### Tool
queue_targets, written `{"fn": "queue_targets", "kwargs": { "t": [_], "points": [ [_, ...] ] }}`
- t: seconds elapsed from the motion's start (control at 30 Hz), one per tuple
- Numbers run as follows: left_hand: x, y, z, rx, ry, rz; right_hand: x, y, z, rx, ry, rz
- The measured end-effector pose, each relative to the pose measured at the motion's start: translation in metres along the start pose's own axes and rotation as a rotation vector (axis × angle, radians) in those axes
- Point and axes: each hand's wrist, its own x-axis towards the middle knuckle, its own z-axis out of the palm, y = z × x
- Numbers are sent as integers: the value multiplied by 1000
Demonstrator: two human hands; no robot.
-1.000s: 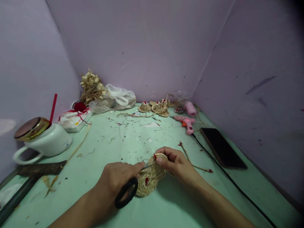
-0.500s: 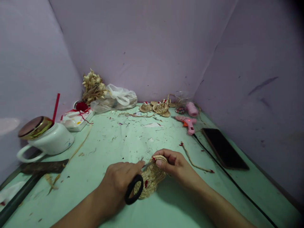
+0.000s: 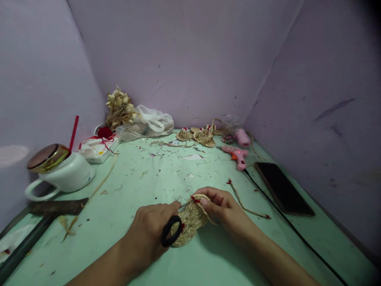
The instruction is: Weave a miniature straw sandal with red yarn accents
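My left hand [image 3: 153,224] is closed around a pair of scissors [image 3: 172,231] with a black handle loop. The blades point right and up, their tips close to a bit of red yarn [image 3: 195,199] at the top edge of a braided straw piece [image 3: 192,220]. Pinching that edge between thumb and fingers is my right hand [image 3: 218,204]. The straw piece looks sole-shaped and hangs tilted just above the table, with a second red spot at its lower end, partly behind the scissor loop. Whether the blades touch the yarn I cannot tell.
A braided cord [image 3: 247,206] lies right of my hands. Beyond it are a pink glue gun [image 3: 236,154] with a black cable and a dark phone [image 3: 284,188]. At left stand a white mug [image 3: 70,172] and a hammer [image 3: 59,206]. Small straw hats [image 3: 204,137] sit at the back.
The scissors have turned and shifted slightly, and more red yarn shows at the straw piece's top edge. The whole view has moved a little.
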Motion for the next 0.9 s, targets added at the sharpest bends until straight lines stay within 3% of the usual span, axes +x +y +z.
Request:
{"fn": "queue_targets", "kwargs": {
  "t": [0.2, 0.43, 0.9],
  "points": [
    [-1, 5, -1, -45, -99, -158, 0, 3, 2, -43, 39, -48],
    [-1, 7, -4, -28, -150, -203, -3, 6, 8, -129, 111, -97],
    [10, 35, -15, 340, -320, -410, -3, 10, 14, -295, 204, -168]
  ]
}}
